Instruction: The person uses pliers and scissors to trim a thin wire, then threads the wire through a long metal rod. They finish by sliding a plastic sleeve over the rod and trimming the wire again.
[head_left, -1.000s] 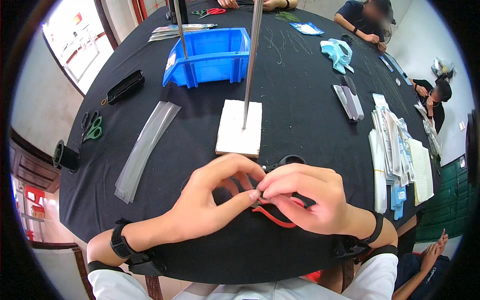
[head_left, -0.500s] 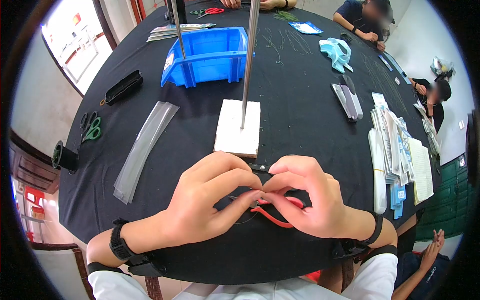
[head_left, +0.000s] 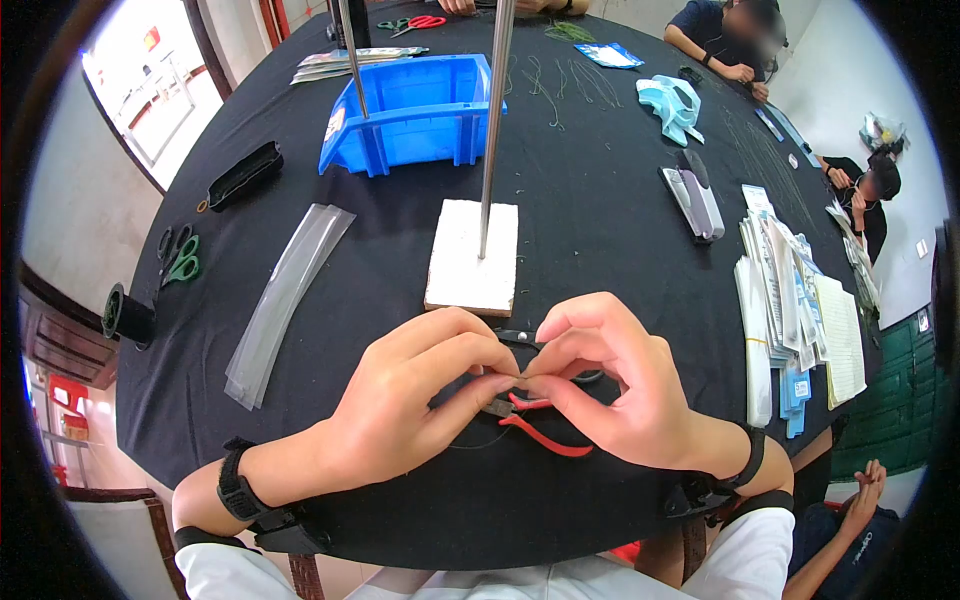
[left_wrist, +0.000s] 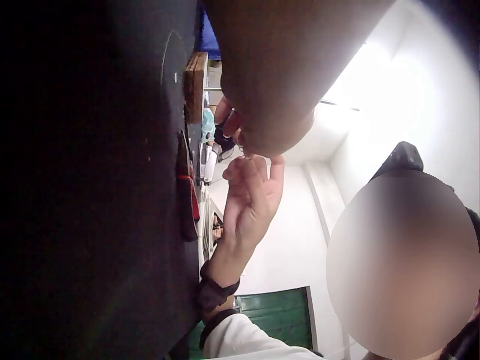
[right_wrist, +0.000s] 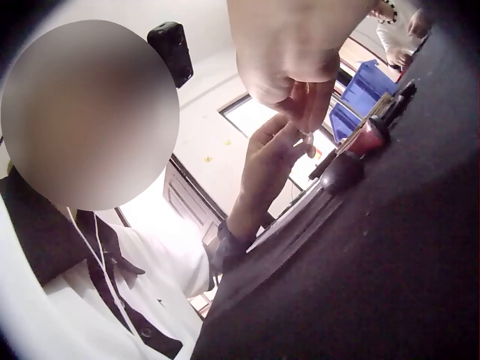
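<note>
Both hands meet fingertip to fingertip over the black cloth. My left hand (head_left: pixel 415 395) pinches a tiny, thin, line-like piece (head_left: pixel 521 379) between thumb and forefinger. From the other side, my right hand (head_left: pixel 625 395) pinches it too, its upper fingers bent and raised. The fingertips hide most of the piece, and I cannot tell its exact kind. Below the hands lie red-handled pliers (head_left: pixel 548 440), with a black-handled tool (head_left: pixel 517 337) partly hidden behind the fingers. A fine dark line (head_left: pixel 485 444) curves on the cloth beside the pliers.
A white block (head_left: pixel 458 275) with an upright metal rod (head_left: pixel 491 150) stands just beyond the hands. Clear plastic sleeves (head_left: pixel 285 310) and green-handled scissors (head_left: pixel 185 262) lie left. A blue bin (head_left: pixel 420 140) stands behind; a stapler (head_left: pixel 695 200) and stacked packets (head_left: pixel 780 290) lie right.
The right hand has shifted slightly and its upper fingers have lifted and opened out. The fingertips still meet, and more of the pliers shows beneath them.
</note>
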